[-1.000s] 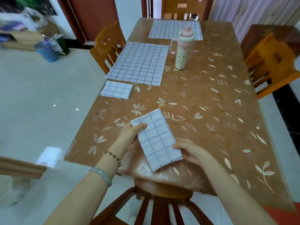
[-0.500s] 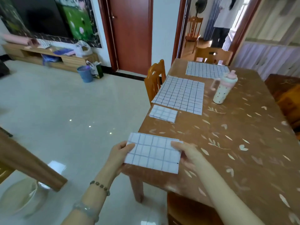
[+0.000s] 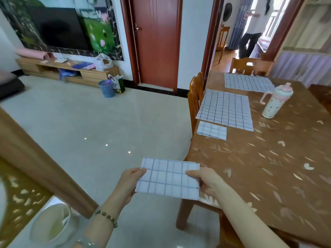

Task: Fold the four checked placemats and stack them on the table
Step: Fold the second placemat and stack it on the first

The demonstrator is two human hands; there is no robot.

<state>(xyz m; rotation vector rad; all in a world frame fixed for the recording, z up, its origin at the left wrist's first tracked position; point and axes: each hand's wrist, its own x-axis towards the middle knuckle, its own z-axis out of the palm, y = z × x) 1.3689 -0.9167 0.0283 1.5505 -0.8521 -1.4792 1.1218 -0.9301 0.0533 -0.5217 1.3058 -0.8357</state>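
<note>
Left hand: our left hand (image 3: 131, 178) pinches the left edge of the folded placemat (image 3: 168, 178), thumb on top.
Folded placemat: a moment ago it lay on the table (image 3: 268, 167); now we hold it up off the corner.
Right hand: our right hand (image 3: 206, 179) pinches its right edge.
Small folded placemat: it (image 3: 212, 130) waits further along; we think ours goes on top.
Flat ones: the near flat placemat (image 3: 225, 108) and far flat placemat (image 3: 248, 83) are not folded yet.

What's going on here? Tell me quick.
A person's left hand and right hand pinch the ends of a folded placemat over the near corner of the table. A second folded placemat lies further along the edge. Beyond it a near flat placemat and a far flat placemat lie unfolded, beside a spotted bottle.
</note>
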